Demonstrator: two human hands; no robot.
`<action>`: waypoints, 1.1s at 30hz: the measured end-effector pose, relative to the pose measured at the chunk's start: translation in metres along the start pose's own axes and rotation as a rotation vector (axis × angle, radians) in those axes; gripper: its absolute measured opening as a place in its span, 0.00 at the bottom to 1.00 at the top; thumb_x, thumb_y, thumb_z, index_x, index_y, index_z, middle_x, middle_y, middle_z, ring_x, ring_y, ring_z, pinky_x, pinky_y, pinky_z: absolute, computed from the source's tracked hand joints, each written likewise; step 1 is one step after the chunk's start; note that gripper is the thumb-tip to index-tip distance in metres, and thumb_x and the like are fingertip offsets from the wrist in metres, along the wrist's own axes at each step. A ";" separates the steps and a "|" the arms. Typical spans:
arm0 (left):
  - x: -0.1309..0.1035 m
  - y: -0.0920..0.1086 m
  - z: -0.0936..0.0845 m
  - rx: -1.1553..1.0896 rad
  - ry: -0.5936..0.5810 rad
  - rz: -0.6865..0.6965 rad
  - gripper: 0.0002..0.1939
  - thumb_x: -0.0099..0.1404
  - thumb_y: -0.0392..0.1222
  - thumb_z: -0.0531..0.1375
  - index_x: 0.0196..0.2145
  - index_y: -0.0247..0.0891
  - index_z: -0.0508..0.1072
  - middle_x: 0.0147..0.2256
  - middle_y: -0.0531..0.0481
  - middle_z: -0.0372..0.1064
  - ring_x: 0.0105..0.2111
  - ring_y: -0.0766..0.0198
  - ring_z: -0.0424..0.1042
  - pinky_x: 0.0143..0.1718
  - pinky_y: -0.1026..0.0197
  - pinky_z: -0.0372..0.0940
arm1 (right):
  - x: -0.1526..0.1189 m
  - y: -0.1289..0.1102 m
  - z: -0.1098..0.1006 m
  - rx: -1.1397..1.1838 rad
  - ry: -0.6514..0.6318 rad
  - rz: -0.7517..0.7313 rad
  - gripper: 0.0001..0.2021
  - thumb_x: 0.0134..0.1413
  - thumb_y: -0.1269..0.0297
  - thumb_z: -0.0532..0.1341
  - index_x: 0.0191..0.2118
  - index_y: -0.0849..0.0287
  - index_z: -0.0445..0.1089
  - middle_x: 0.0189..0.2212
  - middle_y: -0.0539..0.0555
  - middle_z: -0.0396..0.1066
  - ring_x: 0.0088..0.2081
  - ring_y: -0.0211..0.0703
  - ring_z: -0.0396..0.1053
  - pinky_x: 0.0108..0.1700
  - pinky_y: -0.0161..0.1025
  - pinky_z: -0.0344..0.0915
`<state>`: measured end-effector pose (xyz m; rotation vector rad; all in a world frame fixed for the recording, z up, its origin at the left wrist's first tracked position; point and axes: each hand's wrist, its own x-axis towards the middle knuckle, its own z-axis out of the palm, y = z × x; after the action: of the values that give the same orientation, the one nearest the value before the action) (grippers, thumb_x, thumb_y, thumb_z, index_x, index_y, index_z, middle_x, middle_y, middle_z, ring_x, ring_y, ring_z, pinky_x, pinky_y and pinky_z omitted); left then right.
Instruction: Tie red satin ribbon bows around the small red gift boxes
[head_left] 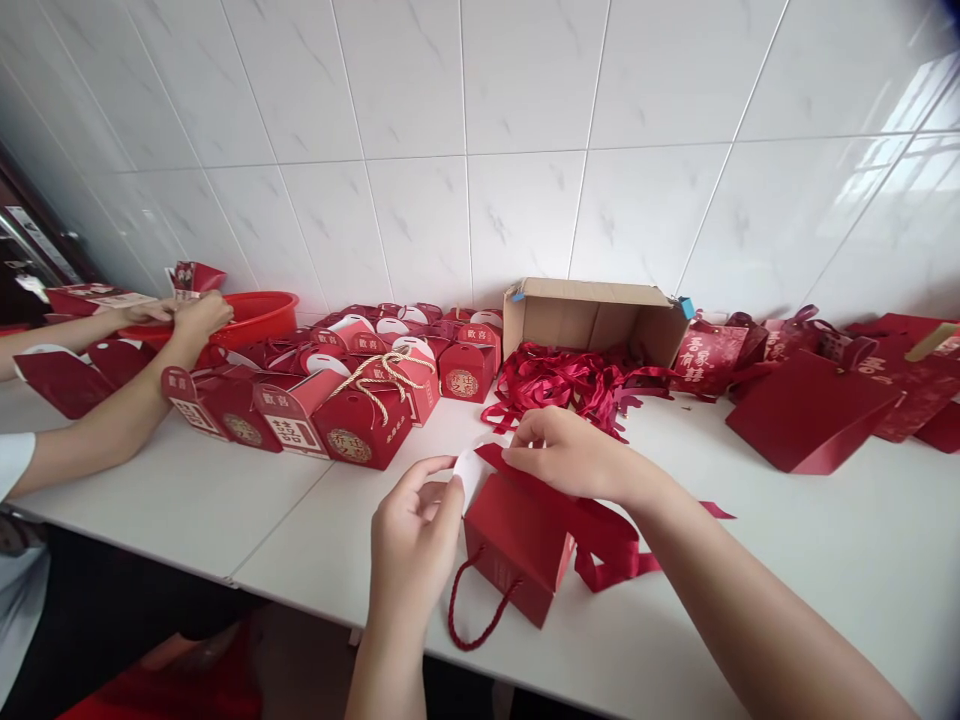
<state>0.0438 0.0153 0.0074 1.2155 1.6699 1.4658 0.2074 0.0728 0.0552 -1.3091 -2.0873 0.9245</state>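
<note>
A small red gift box (521, 535) lies tilted on the white table in front of me, its dark red rope handle (480, 640) hanging toward me. My left hand (416, 530) pinches the white-lined flap (469, 478) at the box's far left end between thumb and fingers. Over that end, my right hand (566, 452) grips the tip of a dark red ribbon (615, 545) close to the flap. The rest of the ribbon loops behind the box and lies on the table to its right. My right hand's fingers partly hide where the ribbon meets the flap.
Behind, a cardboard box (592, 292) on its side spills a heap of red ribbons (559, 385). Many red gift boxes (360, 430) stand at left. Red bags (810, 405) sit at right. A co-worker's hands (191, 312) work beside a red basin (270, 318).
</note>
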 end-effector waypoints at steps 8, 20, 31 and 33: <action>-0.005 0.005 -0.007 0.036 -0.135 0.003 0.16 0.54 0.51 0.60 0.38 0.40 0.72 0.19 0.54 0.66 0.23 0.62 0.65 0.24 0.63 0.61 | 0.002 0.001 0.002 -0.021 -0.107 -0.026 0.11 0.50 0.62 0.58 0.21 0.60 0.63 0.18 0.48 0.61 0.20 0.34 0.56 0.21 0.34 0.51; 0.008 -0.003 -0.016 -0.429 -0.029 -0.088 0.18 0.54 0.56 0.62 0.22 0.38 0.66 0.19 0.55 0.62 0.20 0.67 0.62 0.22 0.65 0.57 | -0.002 -0.007 -0.022 -0.074 -0.114 -0.234 0.10 0.54 0.59 0.59 0.33 0.59 0.74 0.34 0.53 0.73 0.34 0.39 0.68 0.35 0.34 0.61; 0.020 -0.003 -0.060 -0.561 0.004 -0.114 0.11 0.49 0.50 0.64 0.21 0.42 0.71 0.20 0.54 0.67 0.26 0.61 0.66 0.32 0.58 0.64 | -0.130 0.013 -0.024 0.070 -0.053 0.135 0.13 0.59 0.57 0.55 0.33 0.58 0.73 0.20 0.48 0.61 0.22 0.35 0.55 0.24 0.33 0.53; 0.013 -0.004 -0.051 -0.253 -0.344 -0.088 0.17 0.49 0.56 0.64 0.20 0.38 0.73 0.19 0.50 0.67 0.22 0.61 0.65 0.28 0.58 0.62 | -0.147 0.023 0.006 0.198 -0.060 0.232 0.15 0.60 0.53 0.53 0.40 0.57 0.72 0.19 0.48 0.63 0.21 0.36 0.57 0.24 0.33 0.54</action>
<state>-0.0078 0.0053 0.0155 1.1602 1.2526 1.2846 0.2764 -0.0553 0.0254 -1.4524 -1.8579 1.2483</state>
